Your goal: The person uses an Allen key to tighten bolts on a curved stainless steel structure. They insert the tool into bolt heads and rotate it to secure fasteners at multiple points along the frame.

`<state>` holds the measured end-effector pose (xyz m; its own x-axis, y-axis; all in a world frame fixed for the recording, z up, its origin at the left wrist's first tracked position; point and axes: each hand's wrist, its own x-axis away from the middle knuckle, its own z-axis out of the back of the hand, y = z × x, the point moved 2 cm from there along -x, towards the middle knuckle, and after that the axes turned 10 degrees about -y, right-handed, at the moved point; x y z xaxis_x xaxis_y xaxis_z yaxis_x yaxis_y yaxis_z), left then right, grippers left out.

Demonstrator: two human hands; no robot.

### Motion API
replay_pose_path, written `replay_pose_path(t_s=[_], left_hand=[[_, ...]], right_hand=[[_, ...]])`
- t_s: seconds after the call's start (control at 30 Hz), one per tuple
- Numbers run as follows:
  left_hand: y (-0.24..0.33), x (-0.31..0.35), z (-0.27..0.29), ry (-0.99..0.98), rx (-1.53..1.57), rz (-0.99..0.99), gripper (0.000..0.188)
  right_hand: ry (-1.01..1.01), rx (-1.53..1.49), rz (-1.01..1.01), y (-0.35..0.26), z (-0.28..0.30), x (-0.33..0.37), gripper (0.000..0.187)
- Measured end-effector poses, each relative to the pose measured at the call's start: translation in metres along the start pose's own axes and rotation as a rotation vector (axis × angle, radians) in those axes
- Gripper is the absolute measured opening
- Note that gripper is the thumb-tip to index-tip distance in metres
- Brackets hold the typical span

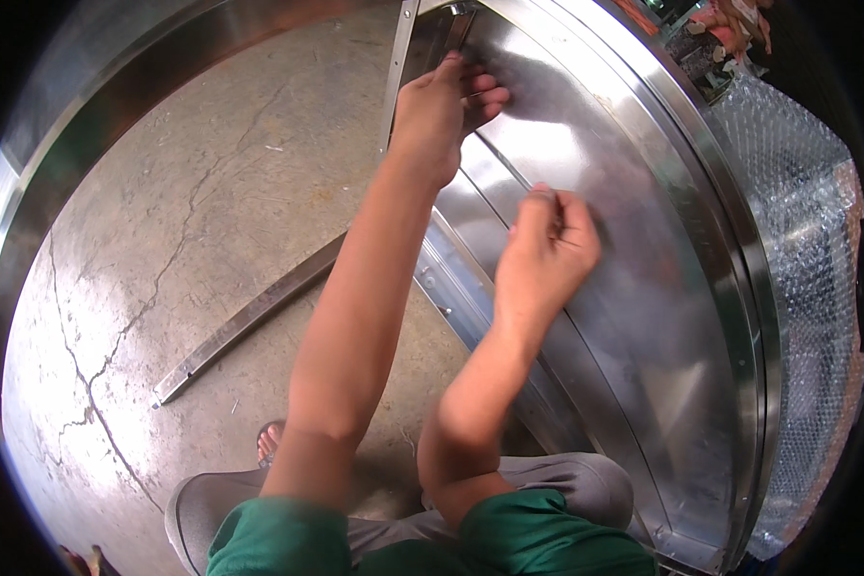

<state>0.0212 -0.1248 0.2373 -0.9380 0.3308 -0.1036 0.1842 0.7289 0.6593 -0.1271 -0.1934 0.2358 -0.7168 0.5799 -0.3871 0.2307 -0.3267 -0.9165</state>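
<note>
A large shiny metal panel [634, 326] with raised edges and long straight seams lies under and right of my hands. My left hand [437, 110] reaches over its far left corner, close to a narrow metal strip with holes [398, 67]. Its fingers are loosely bent and apart, and no object shows in them. Nearer to me, over a seam of the panel, my right hand [547, 240] has its fingers curled in and the thumb pressed to the forefinger. Whatever it pinches, if anything, is too small or hidden to make out.
A long metal bar [250, 322] lies aslant on the cracked concrete floor [163, 211]. Along the left and far side curves another metal edge [67, 125]. Bubble wrap [802, 288] lies beyond the panel's right edge, with mixed scraps [720, 34] at the far right.
</note>
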Motion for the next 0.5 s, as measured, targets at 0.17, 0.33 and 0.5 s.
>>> replay_pose_path(t_s=[0.17,0.33,0.5], left_hand=[[-0.012,0.014,0.019,0.175,-0.437,0.088,0.046],[-0.003,0.036,0.022,-0.128,-1.55,0.269,0.045],[0.012,0.028,0.024,-0.465,-1.698,0.146,0.043]], right_hand=[[0.121,0.017,0.051,-0.022,0.031,-0.007,0.023],[0.134,-0.017,0.131,-0.028,0.042,-0.009,0.024],[0.117,-0.073,0.085,-0.028,0.04,-0.008,0.025]])
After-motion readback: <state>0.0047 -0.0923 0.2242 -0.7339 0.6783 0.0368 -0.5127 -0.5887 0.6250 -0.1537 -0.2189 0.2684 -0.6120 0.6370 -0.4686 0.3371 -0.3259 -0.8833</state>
